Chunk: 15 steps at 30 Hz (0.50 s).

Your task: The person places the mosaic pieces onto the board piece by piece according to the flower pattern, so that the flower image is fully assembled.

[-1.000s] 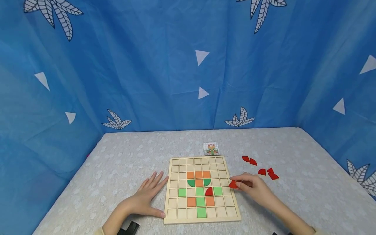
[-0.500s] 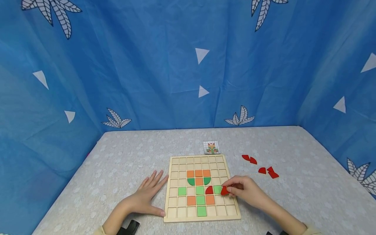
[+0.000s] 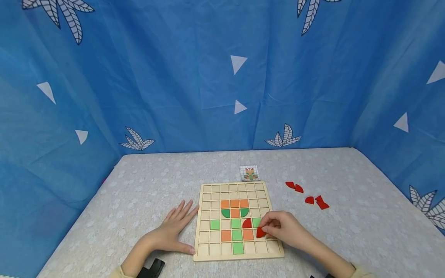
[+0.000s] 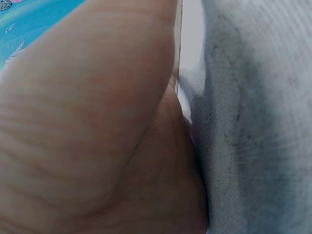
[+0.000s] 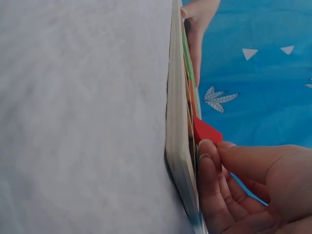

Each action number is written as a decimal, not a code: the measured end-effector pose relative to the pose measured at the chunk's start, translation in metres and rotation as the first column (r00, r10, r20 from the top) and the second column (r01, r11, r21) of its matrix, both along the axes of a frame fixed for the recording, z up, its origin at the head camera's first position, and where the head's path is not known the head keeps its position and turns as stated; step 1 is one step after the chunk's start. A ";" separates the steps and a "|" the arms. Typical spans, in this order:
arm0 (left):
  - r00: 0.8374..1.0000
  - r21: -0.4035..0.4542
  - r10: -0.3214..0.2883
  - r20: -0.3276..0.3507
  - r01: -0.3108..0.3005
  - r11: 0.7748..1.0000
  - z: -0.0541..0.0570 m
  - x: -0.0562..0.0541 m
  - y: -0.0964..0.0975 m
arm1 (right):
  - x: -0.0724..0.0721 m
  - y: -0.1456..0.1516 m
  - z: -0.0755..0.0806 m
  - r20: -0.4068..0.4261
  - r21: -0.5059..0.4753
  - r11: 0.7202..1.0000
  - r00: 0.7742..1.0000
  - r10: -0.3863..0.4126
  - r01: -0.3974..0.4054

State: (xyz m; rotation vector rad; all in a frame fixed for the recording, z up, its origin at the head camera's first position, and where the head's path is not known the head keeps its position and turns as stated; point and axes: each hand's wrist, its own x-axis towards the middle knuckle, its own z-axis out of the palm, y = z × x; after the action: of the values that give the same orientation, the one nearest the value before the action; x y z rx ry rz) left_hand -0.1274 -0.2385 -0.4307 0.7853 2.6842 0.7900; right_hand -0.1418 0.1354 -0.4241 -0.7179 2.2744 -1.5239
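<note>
A wooden grid board (image 3: 205, 250) lies on the table, with orange and light green squares, two dark green quarter circles and a red quarter-circle tile (image 3: 247, 223) set in its cells. My right hand (image 3: 286, 229) pinches another red quarter-circle tile (image 3: 260, 232) between thumb and fingers, over the cell right of an orange square (image 3: 248, 234). In the right wrist view this red tile (image 5: 206, 130) stands tilted at the board's surface. My left hand (image 3: 170, 233) rests spread on the table, its fingertips and thumb at the board's left edge.
Several loose red tiles (image 3: 322, 204) lie on the table to the right of the board, some overlapping. A small pattern card (image 3: 249, 173) with a coloured flower lies just behind the board's far edge. Blue curtains (image 3: 187, 77) enclose the table's back and sides.
My right hand has carried the red quarter-circle tile leftward from the board's right edge to over the cell beside the orange square. The left hand has stayed in place.
</note>
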 end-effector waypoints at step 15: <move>1.000 -0.009 0.000 -0.010 0.000 1.000 -0.002 -0.002 -0.002 | 0.003 -0.008 0.001 -0.157 0.079 0.995 0.986 -0.055 0.068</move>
State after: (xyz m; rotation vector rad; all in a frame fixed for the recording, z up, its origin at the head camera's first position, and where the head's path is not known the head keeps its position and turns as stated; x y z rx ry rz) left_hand -0.1289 -0.2406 -0.4329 0.7891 2.6949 0.7748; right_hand -0.1386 0.1278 -0.4235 -0.7737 2.4794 -1.4349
